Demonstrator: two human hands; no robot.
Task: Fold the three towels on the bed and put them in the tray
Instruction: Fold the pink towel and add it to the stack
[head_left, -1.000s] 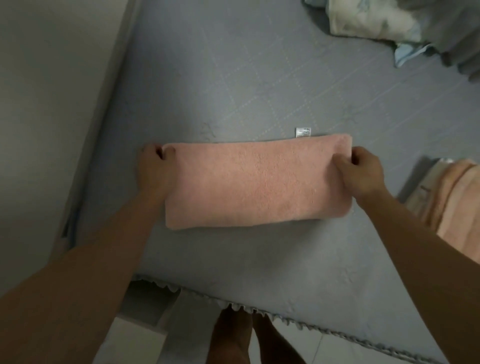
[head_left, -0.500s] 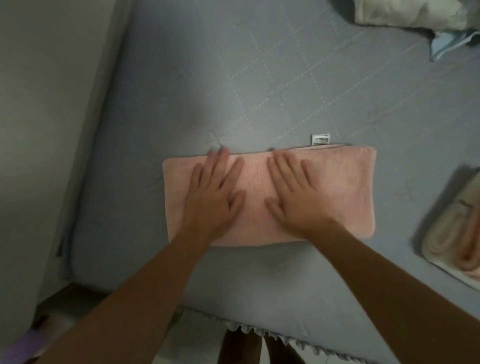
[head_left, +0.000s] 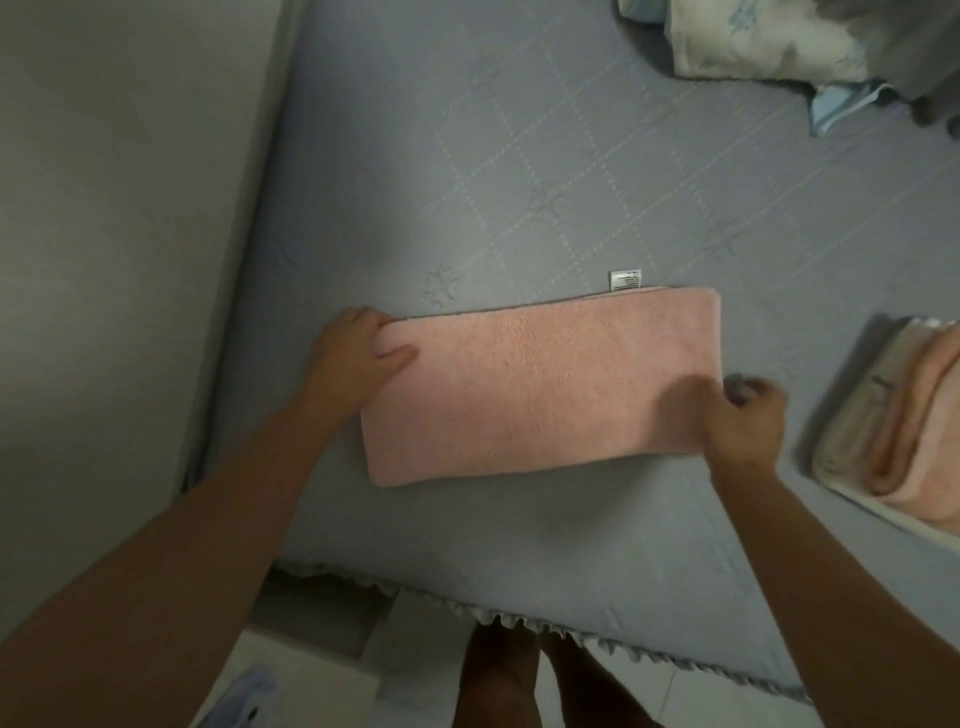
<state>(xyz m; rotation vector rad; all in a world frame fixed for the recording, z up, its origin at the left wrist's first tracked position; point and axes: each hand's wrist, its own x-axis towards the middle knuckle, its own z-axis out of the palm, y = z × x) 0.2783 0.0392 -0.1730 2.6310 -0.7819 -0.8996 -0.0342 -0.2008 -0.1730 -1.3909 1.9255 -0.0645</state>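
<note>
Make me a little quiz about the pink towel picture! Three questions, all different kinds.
1. True or false: the pink towel lies crumpled in a heap.
2. Where is the white tag? A) far edge B) near edge C) in the tray
3. Fill in: the left hand grips the towel's ____ end.

Key
1. False: it lies flat, folded into a long strip on the bed.
2. A
3. Left. The right hand is at the other end, near the tray.

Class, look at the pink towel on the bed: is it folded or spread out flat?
Folded: the pink towel lies as a narrow, thick strip with rounded, doubled edges.
</note>
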